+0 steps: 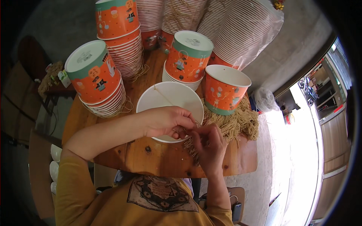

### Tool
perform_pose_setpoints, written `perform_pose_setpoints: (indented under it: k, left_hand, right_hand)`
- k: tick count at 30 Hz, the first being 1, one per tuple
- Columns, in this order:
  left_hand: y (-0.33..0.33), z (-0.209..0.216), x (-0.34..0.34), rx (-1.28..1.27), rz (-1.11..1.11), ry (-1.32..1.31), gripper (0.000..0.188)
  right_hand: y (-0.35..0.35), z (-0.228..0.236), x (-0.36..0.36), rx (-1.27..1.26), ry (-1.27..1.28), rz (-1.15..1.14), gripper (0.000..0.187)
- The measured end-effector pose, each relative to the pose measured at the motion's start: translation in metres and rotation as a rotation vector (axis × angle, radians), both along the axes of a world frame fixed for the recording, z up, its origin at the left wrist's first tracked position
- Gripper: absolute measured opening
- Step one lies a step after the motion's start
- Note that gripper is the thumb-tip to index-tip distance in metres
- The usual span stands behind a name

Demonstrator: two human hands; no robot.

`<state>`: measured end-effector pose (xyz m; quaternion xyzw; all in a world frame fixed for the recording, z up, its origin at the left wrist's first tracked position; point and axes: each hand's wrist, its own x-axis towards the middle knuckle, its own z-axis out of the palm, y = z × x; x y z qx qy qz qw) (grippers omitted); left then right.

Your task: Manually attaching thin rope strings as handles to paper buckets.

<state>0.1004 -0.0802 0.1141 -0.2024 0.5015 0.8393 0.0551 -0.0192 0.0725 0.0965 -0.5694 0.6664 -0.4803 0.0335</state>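
A white-lined paper bucket (151,101) lies before me on the wooden table, its wide mouth facing up at me. From its far rim a thin tan cord (164,96) runs across the inside toward my hands. My left hand (169,121) reaches over the bucket's mouth with curled fingers, pinching the cord near the right rim. Fingertip to fingertip with it, my right hand (210,144) is closed in a pinch on the cord as well. The bit of cord between the fingertips is mostly hidden. Right beside them lies a heap of tan cords (241,122).
An orange and green paper bucket (226,90) stands upright on the cords. Upside-down bucket stacks (94,73) (188,56) crowd the table's left and middle. Behind them rise tall plastic-wrapped stacks (241,34). The wooden table's (135,156) rounded near edge is close to my body.
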Motion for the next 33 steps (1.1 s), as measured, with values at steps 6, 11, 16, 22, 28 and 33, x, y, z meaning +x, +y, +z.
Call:
perform_pose_setpoints:
  k: [6,11,16,22,28,33]
  left_hand:
    - [0.003,0.001,-0.002,0.106,0.038,-0.023,0.014]
    - [-0.005,-0.007,0.005,0.180,0.047,0.073,0.022]
    - [-0.005,-0.003,0.008,0.109,0.044,0.114,0.024]
    - [0.008,0.007,0.008,-0.251,0.060,0.117,0.027]
    - [0.015,0.014,0.011,-0.522,0.076,0.133,0.030]
    - [0.014,0.015,0.011,-0.563,0.049,0.152,0.031]
  right_hand:
    - [0.001,-0.003,0.010,-0.071,0.077,-0.052,0.017]
    - [0.002,-0.001,-0.002,-0.034,0.019,0.078,0.015]
    - [0.003,-0.009,-0.010,-0.038,-0.133,0.068,0.018]
    - [0.001,-0.005,-0.007,0.021,-0.247,0.037,0.020]
    - [0.001,0.004,-0.003,0.064,-0.072,-0.003,0.012]
    - [-0.002,-0.007,-0.006,0.029,-0.267,-0.001,0.011]
